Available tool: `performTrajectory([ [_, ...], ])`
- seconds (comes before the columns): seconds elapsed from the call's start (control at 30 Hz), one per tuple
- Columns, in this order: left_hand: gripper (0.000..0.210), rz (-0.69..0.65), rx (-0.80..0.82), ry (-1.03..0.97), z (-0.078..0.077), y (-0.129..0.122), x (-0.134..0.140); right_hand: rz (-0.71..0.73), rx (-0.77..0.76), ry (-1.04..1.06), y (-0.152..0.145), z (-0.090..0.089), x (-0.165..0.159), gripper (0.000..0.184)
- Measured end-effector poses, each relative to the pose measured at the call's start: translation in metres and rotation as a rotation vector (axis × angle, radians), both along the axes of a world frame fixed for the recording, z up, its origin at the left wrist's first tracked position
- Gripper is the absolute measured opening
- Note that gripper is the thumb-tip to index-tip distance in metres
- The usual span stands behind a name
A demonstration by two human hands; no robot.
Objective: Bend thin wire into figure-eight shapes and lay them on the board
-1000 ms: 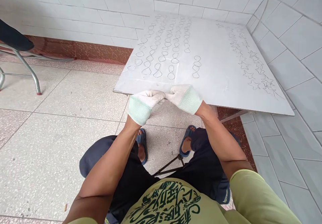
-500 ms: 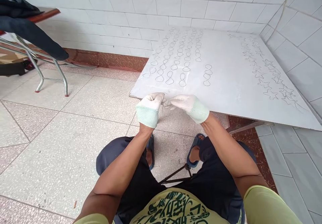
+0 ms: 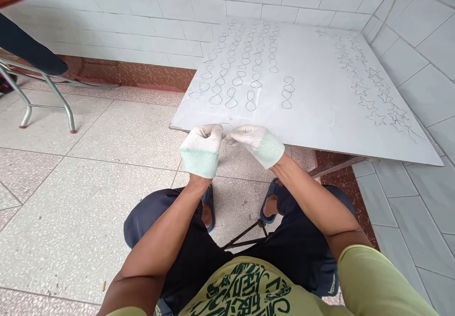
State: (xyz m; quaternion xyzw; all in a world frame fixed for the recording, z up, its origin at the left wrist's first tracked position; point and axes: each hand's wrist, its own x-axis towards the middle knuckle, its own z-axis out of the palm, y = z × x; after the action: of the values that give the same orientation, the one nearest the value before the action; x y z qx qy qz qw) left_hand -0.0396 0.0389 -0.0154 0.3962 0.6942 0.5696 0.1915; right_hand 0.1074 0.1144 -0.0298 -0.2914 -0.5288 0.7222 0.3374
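Note:
Both my hands wear white gloves with mint cuffs and meet just off the front edge of the white board. My left hand pinches a thin wire, whose fine ends or curves show above and below the fingers. My right hand is closed on the same wire, its fingertips touching or almost touching the left ones. The wire's exact shape is too fine to make out. Closest on the board lie wire figure-eights in several rows. A wire piece with three loops lies apart to their right.
Wire stars lie in rows along the board's right side. Tiled walls border the board behind and at right. A metal-legged folding table or stool stands at left. Below me, a dark metal stand sits between my slippers.
The view has shifted slightly, so the board and hands sit a little further left and higher in the picture. Both hands still grip the wire, fingertips close together.

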Motion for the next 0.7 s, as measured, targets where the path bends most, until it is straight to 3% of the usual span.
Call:
performTrajectory([
  [0.23, 0.033, -0.358, -0.014, -0.186, -0.018, 0.011, -0.017, 0.035, -0.006, 0.06, 0.001, 0.009, 0.013, 0.016],
  [0.4, 0.022, -0.557, -0.113, -0.287, -0.019, 0.012, -0.029, 0.098, -0.022, 0.038, 0.005, 0.013, 0.019, 0.021],
  [0.7, 0.021, -0.584, -0.145, -0.14, -0.007, 0.008, -0.026, 0.155, -0.168, 0.106, 0.005, 0.002, 0.024, 0.033],
])
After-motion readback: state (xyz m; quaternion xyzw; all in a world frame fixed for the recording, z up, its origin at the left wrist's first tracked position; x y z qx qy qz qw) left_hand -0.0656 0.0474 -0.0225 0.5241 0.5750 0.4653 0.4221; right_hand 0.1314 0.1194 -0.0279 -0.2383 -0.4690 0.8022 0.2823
